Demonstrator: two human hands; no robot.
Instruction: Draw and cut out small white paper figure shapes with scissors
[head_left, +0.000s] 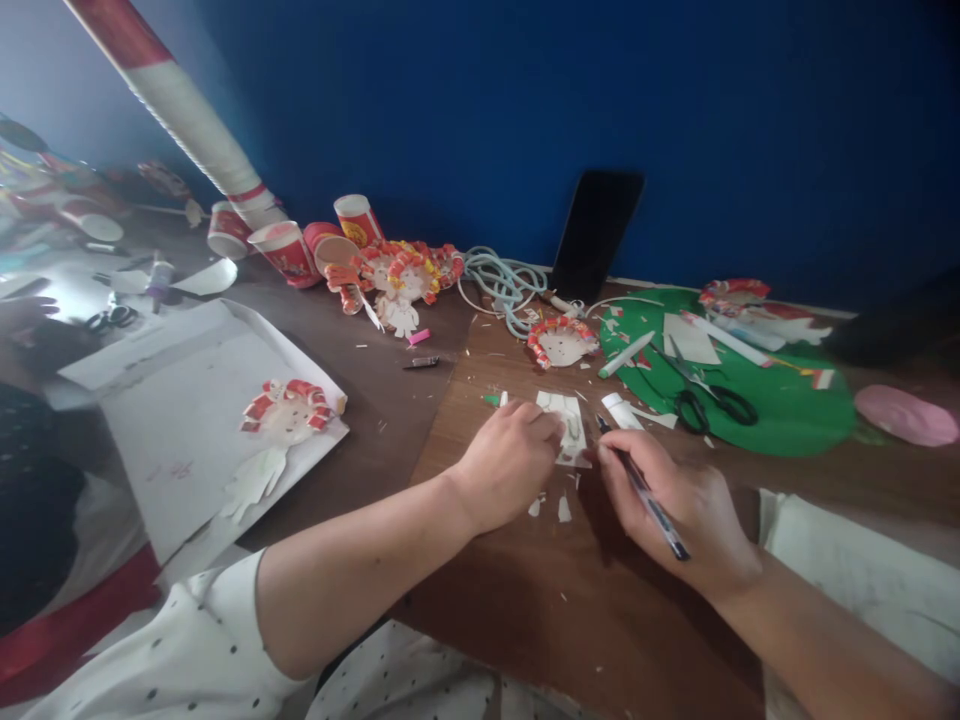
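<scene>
Bench (480, 590) is holding done-looking cutouts (406, 275), eleven o'clock; left hand (510, 462) curling at seemingly half-drawn paper (559, 405), grip unclear; right hand (694, 510) pinching pen (649, 498).

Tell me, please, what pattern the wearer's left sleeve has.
The left sleeve is white with dark dots, clearest in the head view.

The head view looks forward and down from close above the counter (517, 620), facing a blue wall (420, 120).

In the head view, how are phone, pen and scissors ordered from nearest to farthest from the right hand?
1. Pen, in the right hand.
2. Scissors, ahead, on the green sheet.
3. Phone, at the back, by the blue wall.
</scene>
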